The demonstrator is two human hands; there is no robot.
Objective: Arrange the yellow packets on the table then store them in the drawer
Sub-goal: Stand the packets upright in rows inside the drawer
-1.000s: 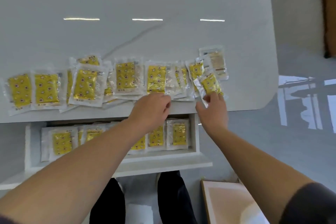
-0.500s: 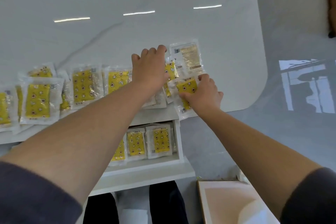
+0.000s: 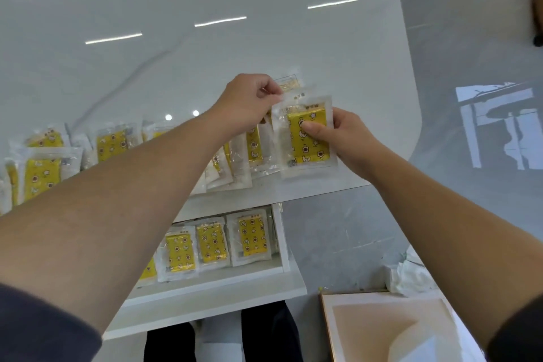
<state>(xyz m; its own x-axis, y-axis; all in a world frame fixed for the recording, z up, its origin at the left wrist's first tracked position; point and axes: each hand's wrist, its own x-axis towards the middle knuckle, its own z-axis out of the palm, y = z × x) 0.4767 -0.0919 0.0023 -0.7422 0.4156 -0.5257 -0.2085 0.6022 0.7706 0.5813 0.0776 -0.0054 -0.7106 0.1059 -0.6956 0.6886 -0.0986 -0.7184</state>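
Hands first: the right hand [image 3: 345, 138] grips one yellow packet [image 3: 305, 153], thumb pressed on its printed face and fingers curled behind its right edge. The left hand [image 3: 249, 103] has its fingers curled, thumb and forefinger pinching the clear top edge of a rear packet [image 3: 297, 94] just behind it. Holding both by the edges likely lets the person square them up at the row's right end.

Beneath them spreads the glossy white counter [image 3: 205, 67], mostly bare at the back, so there is room to lay packets out. Its open drawer [image 3: 283, 244] juts from under the front edge, directly below the hands, a short drop for storing. Inside, the stored packets [image 3: 249, 238] lie face up in an overlapping line. On the counter a long row of packets [image 3: 111, 141] runs leftwards along the front edge, overlapping unevenly, so arranging looks unfinished. A pale packet [image 3: 289, 84] peeks out beyond the left hand, touching the rear one; whether it belongs with the yellow ones I cannot tell.

Off to the lower right sit a tan board [image 3: 382, 329] and crumpled white wrapping [image 3: 411, 273], well apart from the work. The main obstruction is the left forearm, which crosses over the row and the drawer's left part, hiding what lies there.
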